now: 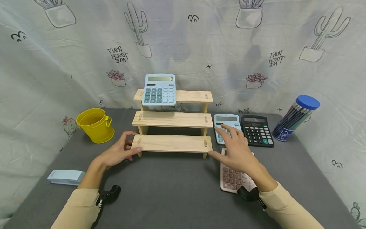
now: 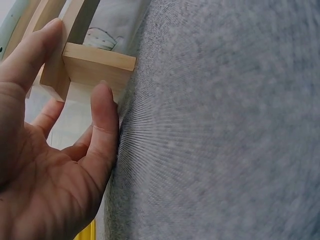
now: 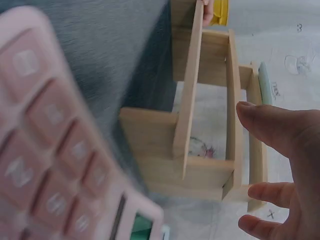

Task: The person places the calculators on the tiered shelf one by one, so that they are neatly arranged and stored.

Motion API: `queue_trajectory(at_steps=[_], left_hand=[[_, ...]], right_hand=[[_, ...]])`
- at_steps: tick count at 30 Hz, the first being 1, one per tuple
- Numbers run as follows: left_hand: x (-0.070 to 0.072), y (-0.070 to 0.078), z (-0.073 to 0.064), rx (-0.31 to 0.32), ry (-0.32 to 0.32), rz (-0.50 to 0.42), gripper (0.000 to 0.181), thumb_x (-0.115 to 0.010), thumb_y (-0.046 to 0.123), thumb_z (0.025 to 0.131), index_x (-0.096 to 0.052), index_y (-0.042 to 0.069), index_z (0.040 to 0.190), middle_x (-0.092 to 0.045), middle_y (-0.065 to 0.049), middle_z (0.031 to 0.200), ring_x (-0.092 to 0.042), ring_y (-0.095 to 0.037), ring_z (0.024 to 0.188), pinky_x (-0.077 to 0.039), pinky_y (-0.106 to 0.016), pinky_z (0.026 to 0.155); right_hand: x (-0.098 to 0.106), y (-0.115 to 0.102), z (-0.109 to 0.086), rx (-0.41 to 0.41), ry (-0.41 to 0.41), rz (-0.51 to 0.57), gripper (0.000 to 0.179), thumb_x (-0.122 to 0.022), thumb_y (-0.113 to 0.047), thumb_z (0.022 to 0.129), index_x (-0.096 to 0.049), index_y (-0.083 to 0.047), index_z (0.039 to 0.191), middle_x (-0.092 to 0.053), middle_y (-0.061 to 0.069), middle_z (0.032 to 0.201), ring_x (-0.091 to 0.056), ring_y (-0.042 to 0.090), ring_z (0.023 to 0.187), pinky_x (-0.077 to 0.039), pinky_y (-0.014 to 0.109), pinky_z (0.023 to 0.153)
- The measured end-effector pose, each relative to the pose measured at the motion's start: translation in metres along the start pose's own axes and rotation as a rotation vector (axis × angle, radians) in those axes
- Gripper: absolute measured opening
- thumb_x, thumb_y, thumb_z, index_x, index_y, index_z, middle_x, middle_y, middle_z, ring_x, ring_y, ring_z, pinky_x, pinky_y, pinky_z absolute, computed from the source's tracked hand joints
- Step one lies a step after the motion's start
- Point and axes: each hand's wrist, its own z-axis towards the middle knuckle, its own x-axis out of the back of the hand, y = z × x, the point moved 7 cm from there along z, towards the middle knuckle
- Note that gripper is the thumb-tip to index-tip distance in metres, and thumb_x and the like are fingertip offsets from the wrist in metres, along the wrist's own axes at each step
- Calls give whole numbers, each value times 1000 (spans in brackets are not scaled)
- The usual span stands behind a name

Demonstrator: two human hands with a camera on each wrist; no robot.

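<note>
A three-tier wooden rack [image 1: 171, 143] stands mid-table, with a light blue calculator [image 1: 159, 90] leaning upright on its top tier. My left hand [image 1: 117, 152] grips the left end of the lowest plank, thumb at the front corner and forefinger at the back. Close up in the left wrist view, fingertips [image 2: 103, 95] lie by the rack's leg. My right hand [image 1: 235, 149] is spread over a pink calculator [image 1: 235, 179], its thumb tip beside the plank's right corner. Holding nothing, the right fingers [image 3: 267, 192] overlap the rack in the right wrist view.
Right of the rack lie another light blue calculator [image 1: 227, 118] and a black calculator [image 1: 257, 130]. Beyond them a blue-lidded tub of pencils [image 1: 295, 117] leans. To the left are a yellow bucket [image 1: 95, 125] and a light blue stapler [image 1: 66, 176]. A printed curtain [image 1: 183, 44] hangs behind.
</note>
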Motion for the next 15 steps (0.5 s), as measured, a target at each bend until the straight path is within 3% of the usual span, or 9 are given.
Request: queue_trajectory(at_steps=[8,15], left_hand=[[-1,-2,-1,5,11,3,81,-69,39,99,-13,18,154,-43,-28,148,-61,-33,111,-57,-40,81],[-1,-2,1,3,20,3,82,-70,39,99,-13,18,154,-40,-27,149,-60,-33,111,-57,-40,80]], right_hand=[[7,25,-26,-61,-27,29,86,-74,-56,90,-39,-18,158,-28,17,163,-26,51,142,-23,76,103],[7,40,-48,-104,-72,9,88,-71,-61,90,-38,-16,158,-29,19,161,-32,52,136,-31,75,95]])
